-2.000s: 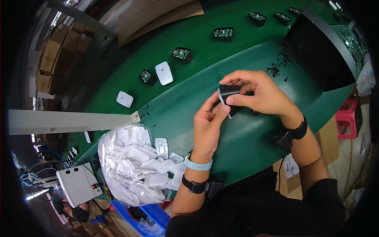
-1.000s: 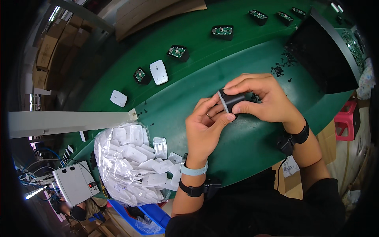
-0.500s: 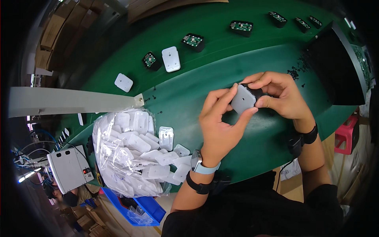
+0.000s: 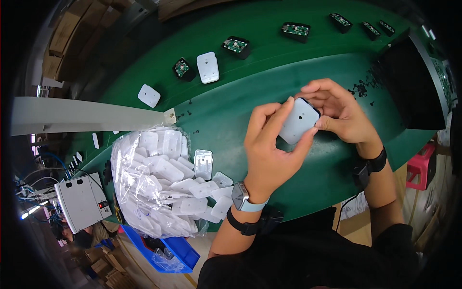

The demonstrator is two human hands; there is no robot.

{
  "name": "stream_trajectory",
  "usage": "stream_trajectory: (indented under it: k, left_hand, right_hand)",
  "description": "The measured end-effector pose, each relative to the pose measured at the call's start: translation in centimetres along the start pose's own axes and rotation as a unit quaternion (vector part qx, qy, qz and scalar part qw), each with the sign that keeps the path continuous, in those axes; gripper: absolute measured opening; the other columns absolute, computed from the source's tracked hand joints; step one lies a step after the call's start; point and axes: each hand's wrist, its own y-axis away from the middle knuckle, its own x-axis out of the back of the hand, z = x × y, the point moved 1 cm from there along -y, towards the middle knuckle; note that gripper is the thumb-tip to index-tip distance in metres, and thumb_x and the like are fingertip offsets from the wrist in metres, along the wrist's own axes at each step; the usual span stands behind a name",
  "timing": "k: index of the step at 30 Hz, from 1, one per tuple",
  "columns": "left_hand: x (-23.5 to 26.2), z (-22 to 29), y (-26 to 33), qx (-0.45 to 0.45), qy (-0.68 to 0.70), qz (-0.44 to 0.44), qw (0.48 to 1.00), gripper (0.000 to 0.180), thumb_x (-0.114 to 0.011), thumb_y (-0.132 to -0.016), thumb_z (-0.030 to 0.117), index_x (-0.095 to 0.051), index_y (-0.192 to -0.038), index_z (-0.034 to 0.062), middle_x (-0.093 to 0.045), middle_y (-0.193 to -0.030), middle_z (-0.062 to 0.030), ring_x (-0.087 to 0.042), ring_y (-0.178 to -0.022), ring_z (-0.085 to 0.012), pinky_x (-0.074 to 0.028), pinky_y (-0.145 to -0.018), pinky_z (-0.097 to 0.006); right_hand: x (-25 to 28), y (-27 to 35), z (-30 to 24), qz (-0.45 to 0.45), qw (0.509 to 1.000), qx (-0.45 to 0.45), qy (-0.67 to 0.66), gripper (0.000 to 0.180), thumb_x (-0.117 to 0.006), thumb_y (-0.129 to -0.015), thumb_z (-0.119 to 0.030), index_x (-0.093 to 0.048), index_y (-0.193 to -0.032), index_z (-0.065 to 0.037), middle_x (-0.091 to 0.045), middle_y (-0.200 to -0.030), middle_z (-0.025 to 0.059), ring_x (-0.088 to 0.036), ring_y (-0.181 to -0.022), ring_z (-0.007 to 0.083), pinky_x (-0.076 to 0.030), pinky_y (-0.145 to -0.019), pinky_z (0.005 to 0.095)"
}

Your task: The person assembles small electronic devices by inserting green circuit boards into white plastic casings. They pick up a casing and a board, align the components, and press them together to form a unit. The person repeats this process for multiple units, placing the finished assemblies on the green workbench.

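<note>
the pale plate [image 4: 297,125] is showing a smooth grey-white face with rounded corners, one dark hole and fainter dimples, while a black casing [image 4: 310,103] is peeking out behind its upper right edge. both are being held over the green bench [image 4: 226,115]. the left hand [image 4: 272,154] is pinching the plate between thumb and fingers; the right hand [image 4: 344,118] is curling loosely, its thumb meeting the plate's right corner, though whether its fingers are gripping the casing i cannot tell.

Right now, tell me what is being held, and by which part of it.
A white plate with a black part behind it: the left grip pinches its upper-left and lower-right edges; the right grip touches near its right corner.
</note>
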Motion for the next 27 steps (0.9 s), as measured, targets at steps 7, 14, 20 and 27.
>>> stream_trajectory:
  k: [7,14,20,27]
  left_hand:
    - [0.0,0.1,-0.1,-0.005,-0.014,0.010,1.000,0.052,-0.086,-0.074,0.006,-0.067,-0.122,-0.0010,-0.066,-0.114,-0.0156,-0.067,-0.101,-0.0260,-0.053,-0.087,-0.035]
    - [-0.2,-0.8,0.4,0.096,0.110,0.046,0.988,0.045,-0.083,-0.080,0.005,-0.066,-0.121,-0.0024,-0.069,-0.115,-0.0156,-0.068,-0.102,-0.0225,-0.054,-0.089,-0.032]
    - [0.1,-0.5,-0.4,0.267,0.265,0.077,0.923,0.043,-0.045,-0.109,0.033,-0.054,-0.129,-0.0035,-0.066,-0.120,-0.0168,-0.067,-0.108,-0.0243,-0.055,-0.092,-0.036]
    - [0.1,-1.0,-0.4,0.363,0.427,-0.005,0.828,0.047,-0.032,-0.111,0.037,-0.048,-0.134,0.0001,-0.065,-0.115,-0.0138,-0.068,-0.098,-0.0211,-0.060,-0.073,-0.032]
  right_hand:
    - [-0.2,-0.3,0.3,-0.038,0.997,0.005,-0.066,0.045,-0.065,-0.091,0.008,-0.051,-0.134,0.001,-0.054,-0.127,0.0087,-0.059,-0.115,0.0180,-0.053,-0.092,0.0291]
    - [-0.8,-0.1,0.0,0.004,0.999,0.016,-0.045,0.040,-0.063,-0.091,0.008,-0.054,-0.130,0.000,-0.055,-0.128,0.0095,-0.058,-0.117,0.0186,-0.052,-0.096,0.0316]
    - [-0.3,0.1,0.0,0.004,1.000,0.030,-0.006,0.025,-0.066,-0.091,0.006,-0.061,-0.115,0.000,-0.056,-0.131,0.0130,-0.058,-0.118,0.0217,-0.050,-0.100,0.0366]
    - [-0.3,-0.4,-0.5,-0.005,0.973,0.129,0.190,0.026,-0.069,-0.081,0.008,-0.065,-0.105,-0.001,-0.068,-0.107,0.0107,-0.065,-0.105,0.0211,-0.051,-0.090,0.0355]
